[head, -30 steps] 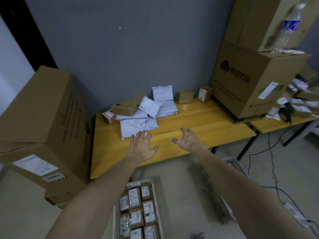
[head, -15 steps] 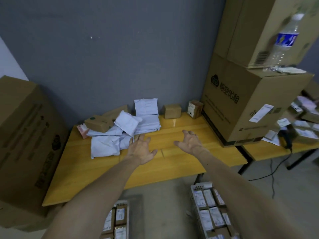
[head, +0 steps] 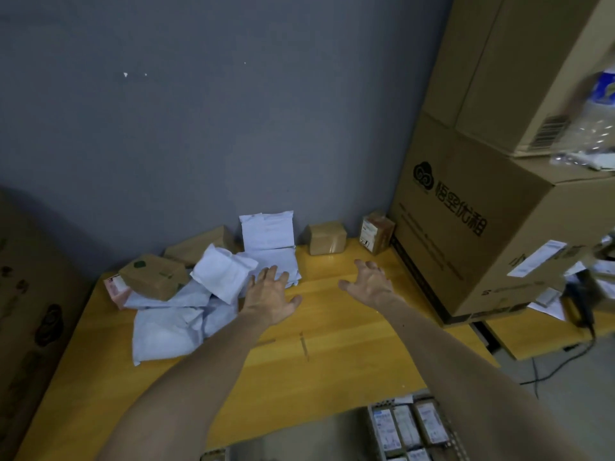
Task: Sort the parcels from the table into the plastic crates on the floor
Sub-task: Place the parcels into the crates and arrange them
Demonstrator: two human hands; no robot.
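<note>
A heap of white mailer bags (head: pixel 173 314) lies at the back left of the yellow wooden table (head: pixel 332 354), with a brown box (head: pixel 154 276) on top and a pink packet (head: pixel 114 289) at its left edge. Two small brown boxes (head: pixel 327 238) (head: pixel 377 230) stand against the wall. My left hand (head: pixel 269 294) reaches out with spread fingers, its fingertips at a stack of flat white bags (head: pixel 276 261). My right hand (head: pixel 369 282) hovers open over bare tabletop, short of the small boxes. Both hands hold nothing. A crate (head: pixel 409 427) with labelled parcels shows below the table's front edge.
Large cardboard cartons (head: pixel 482 234) are stacked at the table's right end, with a blurred plastic bottle (head: pixel 595 121) on top. Another big carton (head: pixel 30 311) stands at the left. A second table (head: pixel 545 331) with loose papers and a cable lies further right.
The view has moved closer to the table and to the right. Both hands have reached further forward, the left one arriving at the white bags.
</note>
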